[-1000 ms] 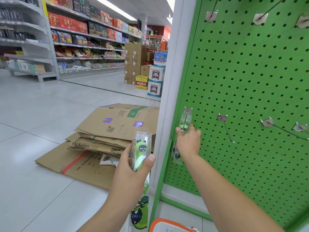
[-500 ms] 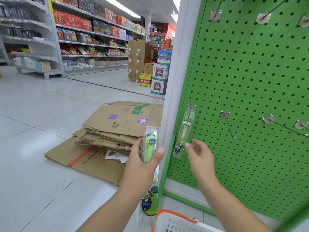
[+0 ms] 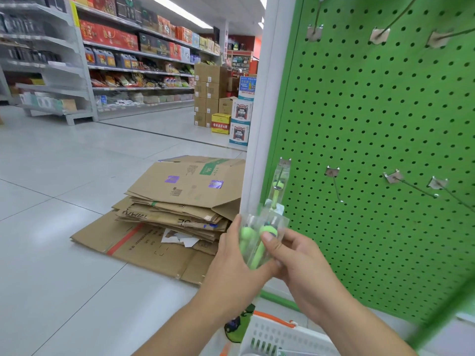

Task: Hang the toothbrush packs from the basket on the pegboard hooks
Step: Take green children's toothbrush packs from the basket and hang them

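I see one pack (image 3: 279, 186) already on the leftmost hook (image 3: 284, 162); my left hand (image 3: 231, 255) and right hand (image 3: 298, 258) both pinch the next pack (image 3: 257, 242), other hooks bare, more likely in the basket (image 3: 272, 335)

The toothbrush packs (image 3: 257, 242) held between the left hand (image 3: 237, 263) and the right hand (image 3: 303, 265) are motion-blurred, so their number (two green heads show, perhaps) cannot be told, and the fingers cover their lower ends. The basket (image 3: 277, 332) is cut off by the bottom edge, its contents hidden. A blurred green streak (image 3: 447, 312) crosses the lower right corner. The top-row hooks (image 3: 401, 16) run past the upper edge. Labels on the far shelves (image 3: 138, 60) are too small to read.
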